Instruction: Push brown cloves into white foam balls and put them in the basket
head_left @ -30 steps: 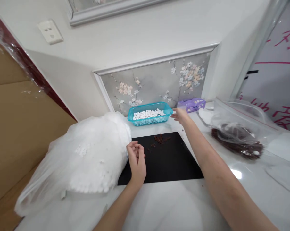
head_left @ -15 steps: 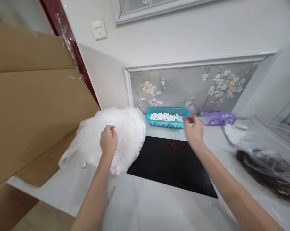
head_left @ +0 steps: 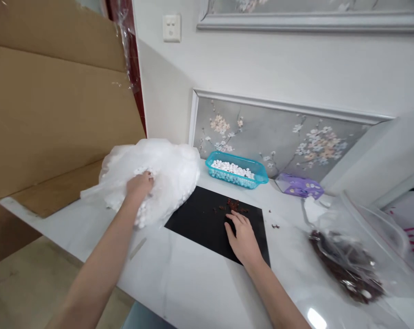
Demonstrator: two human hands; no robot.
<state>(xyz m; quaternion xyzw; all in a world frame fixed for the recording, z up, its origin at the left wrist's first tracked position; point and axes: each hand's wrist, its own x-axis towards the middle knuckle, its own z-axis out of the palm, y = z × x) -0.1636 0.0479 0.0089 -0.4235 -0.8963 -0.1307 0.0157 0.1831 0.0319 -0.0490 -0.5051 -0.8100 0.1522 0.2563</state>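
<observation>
My left hand [head_left: 140,186] reaches into the opening of a clear plastic bag [head_left: 172,167] full of small white balls. Its fingers are curled together among the balls, and what they hold is hidden. My right hand [head_left: 243,235] is over a black mat [head_left: 196,219], fingers extended and apart, the tips beside a small heap of reddish-brown bits [head_left: 233,204]. Behind the mat stands a turquoise plastic basket [head_left: 251,183], partly filled with the same kind of white balls.
A large cardboard box [head_left: 56,109] rises at the left. To the right lie a purple packet [head_left: 301,186], crumpled white tissue [head_left: 313,209] and a clear zip bag of dark brown pieces [head_left: 347,265]. A few brown bits [head_left: 276,226] are scattered on the white table [head_left: 193,274].
My right hand has come down from beside the basket to the brown bits on the mat, its fingers opening out. The left hand has gone into the bag's opening. The view has turned slightly.
</observation>
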